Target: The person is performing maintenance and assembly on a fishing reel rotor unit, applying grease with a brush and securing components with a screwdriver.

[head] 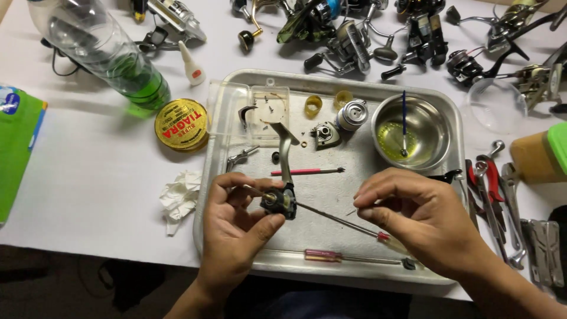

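- Both hands are working low over a rectangular silver metal tray [354, 88] that is sitting on a white table [94, 177].
- Left hand [239, 221] is gripping a small black fishing-reel body with a curved grey metal stem [282, 192], thumb and fingers closing around it just above the tray's near half; the stem is rising away from the hand toward the tray's far side.
- Right hand [416, 215] is pinching something very small between thumb and fingertips, too small to make out, with the fingers drawn narrowly together.
- A thin screwdriver with a red collar [342, 223] is lying slanted between the two hands, its tip reaching in at the reel body and its rear end passing under the right hand.
- A second screwdriver with a clear reddish handle [323, 255] is lying along the tray's near rim.
- A slim red-shafted tool [307, 171] is resting flat on the tray just beyond the reel body.
- A round steel bowl holding yellowish liquid and a blue-handled brush [413, 131] is standing in the tray's far right corner.
- A small silver spool [352, 114] and loose reel parts are lying near the bowl.
- A round yellow tin [181, 124] and a crumpled white tissue [180, 198] are sitting on the table left of the tray.
- Wrenches and red-handled pliers [496, 189] are lying to the right of the tray.
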